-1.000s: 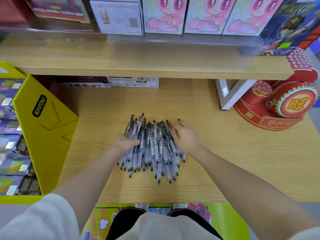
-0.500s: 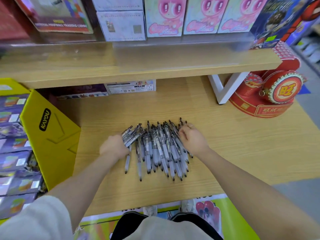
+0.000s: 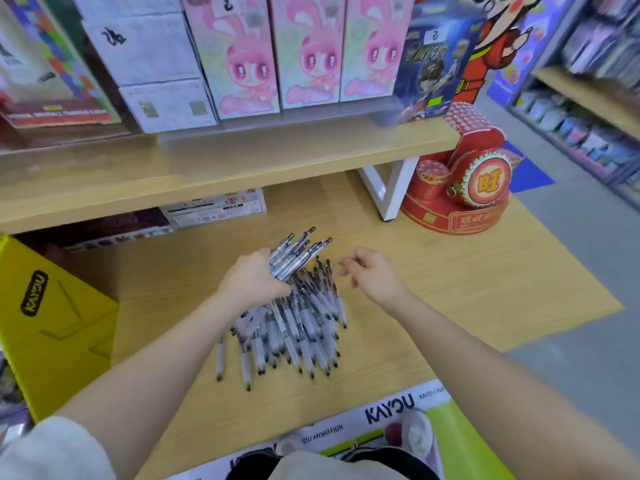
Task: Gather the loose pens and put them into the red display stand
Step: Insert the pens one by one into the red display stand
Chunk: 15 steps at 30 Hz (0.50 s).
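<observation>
A wooden counter [image 3: 450, 292] carries a heap of loose pens [image 3: 298, 327] near its middle, with a red display stand [image 3: 460, 188] at the far right, just right of a white shelf leg [image 3: 388, 188]. A yellow cardboard display [image 3: 48, 323] stands at the left, and flat boxes [image 3: 214, 207] lie under the wooden shelf [image 3: 207, 168] at the far side. Pink character boxes [image 3: 304, 53] line that shelf above. Open counter lies between the heap and the stand, with the shelf leg just left of the stand. The left hand [image 3: 254, 282] has its grip curled round a bundle of pens [image 3: 298, 254] whose long axes tilt up toward the far right, clip ends far, over the far end of the heap. The pens lying on the counter run mostly near to far, tips toward the near edge, slightly fanned; two lie a little apart at the near left. The right hand [image 3: 374, 275] hovers just right of the heap, fingers loosely bent, its grip holding nothing.
</observation>
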Motion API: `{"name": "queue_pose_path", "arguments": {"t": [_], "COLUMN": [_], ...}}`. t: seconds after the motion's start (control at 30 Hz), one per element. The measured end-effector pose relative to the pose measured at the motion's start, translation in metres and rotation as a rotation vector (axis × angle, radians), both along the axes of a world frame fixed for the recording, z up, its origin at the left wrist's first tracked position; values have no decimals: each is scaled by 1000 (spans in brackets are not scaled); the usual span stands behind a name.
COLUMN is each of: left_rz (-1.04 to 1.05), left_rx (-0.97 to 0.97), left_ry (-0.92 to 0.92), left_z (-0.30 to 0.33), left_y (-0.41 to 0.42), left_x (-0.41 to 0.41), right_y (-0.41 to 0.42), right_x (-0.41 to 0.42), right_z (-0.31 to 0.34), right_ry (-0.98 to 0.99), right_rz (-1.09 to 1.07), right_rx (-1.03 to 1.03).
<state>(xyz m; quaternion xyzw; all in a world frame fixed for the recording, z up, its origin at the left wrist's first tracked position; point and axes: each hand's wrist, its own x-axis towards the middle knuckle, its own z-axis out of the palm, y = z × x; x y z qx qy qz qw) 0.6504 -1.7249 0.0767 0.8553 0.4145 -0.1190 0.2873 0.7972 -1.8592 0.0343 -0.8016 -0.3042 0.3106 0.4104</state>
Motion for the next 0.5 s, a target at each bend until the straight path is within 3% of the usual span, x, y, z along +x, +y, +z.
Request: {"name": "queue_pose_path", "arguments": {"t": [0.17, 0.5], "left_rz": [-38, -45], "left_rx": [-89, -32], "left_ry": [-82, -83], "left_z": [-3, -9], "left_y": [-47, -130], "left_x": [58, 191], "right_y": [-35, -114], "right_x": [50, 174], "right_z": [20, 28], "right_ry": [230, 429], "right_rz": [-123, -158], "right_rx": [101, 71]}}
